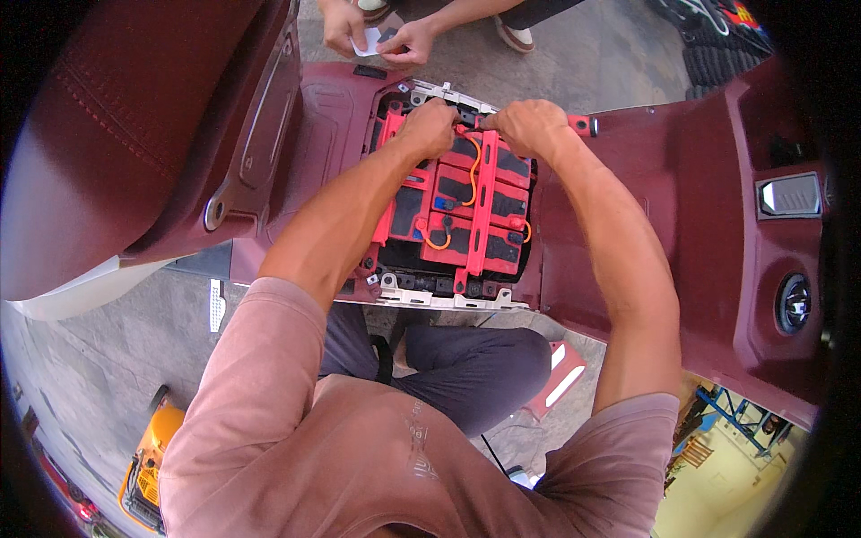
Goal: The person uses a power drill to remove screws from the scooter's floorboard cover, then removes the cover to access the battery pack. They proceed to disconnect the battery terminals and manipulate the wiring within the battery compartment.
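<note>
Red-and-black batteries (453, 238) sit side by side in an open compartment of a maroon scooter, with orange wires (473, 175) linking their terminals. A red metal strap (482, 206) runs across them from near to far, and a second red strap (392, 179) lies to its left. At the far edge, my left hand (431, 128) is curled down, its fingertips largely hidden. My right hand (531, 127) has its fingers drawn together by the far end of the right strap; what they grip is too small to make out.
Beyond the compartment, another person's hands (381, 40) hold a small white piece. The maroon seat (99, 134) is raised at left; the footboard (596, 206) lies right. A maroon panel (556, 381) rests on the floor, and a yellow machine (152, 462) stands lower left.
</note>
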`<state>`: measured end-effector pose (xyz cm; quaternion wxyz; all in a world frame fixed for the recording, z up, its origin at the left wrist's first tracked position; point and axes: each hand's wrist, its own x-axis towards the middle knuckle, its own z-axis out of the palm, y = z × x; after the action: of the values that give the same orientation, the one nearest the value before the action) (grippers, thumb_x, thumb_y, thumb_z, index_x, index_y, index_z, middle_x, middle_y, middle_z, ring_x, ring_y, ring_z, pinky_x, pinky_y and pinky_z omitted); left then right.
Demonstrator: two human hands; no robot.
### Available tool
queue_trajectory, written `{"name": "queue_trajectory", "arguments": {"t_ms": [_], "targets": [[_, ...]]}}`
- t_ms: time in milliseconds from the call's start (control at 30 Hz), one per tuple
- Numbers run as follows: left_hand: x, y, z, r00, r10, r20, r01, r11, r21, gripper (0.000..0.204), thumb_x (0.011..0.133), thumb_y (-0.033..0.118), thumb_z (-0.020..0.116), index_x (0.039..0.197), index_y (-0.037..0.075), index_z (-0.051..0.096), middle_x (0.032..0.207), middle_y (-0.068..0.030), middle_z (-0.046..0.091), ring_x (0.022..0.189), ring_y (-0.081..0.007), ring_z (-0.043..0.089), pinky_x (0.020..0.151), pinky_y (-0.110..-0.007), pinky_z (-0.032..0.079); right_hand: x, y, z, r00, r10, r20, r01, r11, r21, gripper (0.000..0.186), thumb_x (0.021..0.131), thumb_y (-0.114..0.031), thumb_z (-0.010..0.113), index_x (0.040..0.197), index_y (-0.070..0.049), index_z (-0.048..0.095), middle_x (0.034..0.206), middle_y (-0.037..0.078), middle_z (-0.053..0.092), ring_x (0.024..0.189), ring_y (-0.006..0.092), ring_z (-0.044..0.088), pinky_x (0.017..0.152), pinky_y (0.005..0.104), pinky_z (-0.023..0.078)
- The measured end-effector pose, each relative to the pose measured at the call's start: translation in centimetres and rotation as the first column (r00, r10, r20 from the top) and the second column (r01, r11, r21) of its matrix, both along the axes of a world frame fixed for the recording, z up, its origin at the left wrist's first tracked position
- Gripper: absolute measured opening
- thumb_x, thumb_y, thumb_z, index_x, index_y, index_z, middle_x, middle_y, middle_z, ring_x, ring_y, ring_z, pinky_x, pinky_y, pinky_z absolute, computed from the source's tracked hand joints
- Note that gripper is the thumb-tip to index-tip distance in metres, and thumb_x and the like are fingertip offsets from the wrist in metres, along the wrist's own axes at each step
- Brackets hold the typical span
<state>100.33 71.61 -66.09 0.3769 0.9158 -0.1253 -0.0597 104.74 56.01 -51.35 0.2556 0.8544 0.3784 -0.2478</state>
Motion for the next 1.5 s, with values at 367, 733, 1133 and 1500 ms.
{"name": "queue_trajectory", "arguments": {"t_ms": [367,733,1133,1500], "targets": [[-2.0,3.6,3.4,0.966,0.254,0.046,-0.258,0.952,0.165,0.047,0.075,0.019,0.069,0.117,-0.001,0.061,0.111,-0.0225,0.062,0.111,-0.0405,0.054,0.096,-0.048,0.044,-1.2,-0.8,-1.4,0.971,-0.237,-0.026,0.238,0.96,0.146,0.032,0.092,-0.025,0.053,0.122,-0.028,0.064,0.094,0.016,0.071,0.09,0.0347,0.069,0.077,0.046,0.055],[-2.8,4.2,2.3,0.963,0.24,0.119,-0.243,0.97,0.011,0.056,0.069,0.017,0.076,0.119,0.001,0.055,0.109,-0.0214,0.061,0.107,-0.0427,0.054,0.092,-0.051,0.044,-0.6,5.3,-5.0,0.839,-0.524,-0.145,0.52,0.697,0.494,0.031,0.09,-0.018,0.048,0.116,-0.016,0.064,0.106,0.02,0.067,0.1,0.0394,0.064,0.086,0.0515,0.05],[-2.2,1.0,1.9,0.949,0.289,0.127,-0.269,0.951,-0.151,0.031,0.077,0.015,0.067,0.104,0.0,0.066,0.097,-0.0201,0.064,0.099,-0.039,0.057,0.089,-0.047,0.045,-4.0,-1.5,-3.4,0.829,-0.508,-0.232,0.559,0.758,0.335,0.038,0.097,-0.023,0.043,0.131,-0.026,0.058,0.11,0.02,0.067,0.103,0.0375,0.064,0.088,0.0489,0.051],[-2.8,1.0,1.1,0.957,0.244,0.159,-0.256,0.965,0.061,0.035,0.077,0.019,0.067,0.108,0.002,0.066,0.104,-0.0182,0.067,0.111,-0.0371,0.056,0.096,-0.05,0.042,-2.3,-1.8,-3.1,0.887,-0.393,-0.244,0.456,0.831,0.32,0.036,0.094,-0.018,0.047,0.126,-0.017,0.063,0.111,0.02,0.066,0.104,0.037,0.063,0.088,0.045,0.051]]}}
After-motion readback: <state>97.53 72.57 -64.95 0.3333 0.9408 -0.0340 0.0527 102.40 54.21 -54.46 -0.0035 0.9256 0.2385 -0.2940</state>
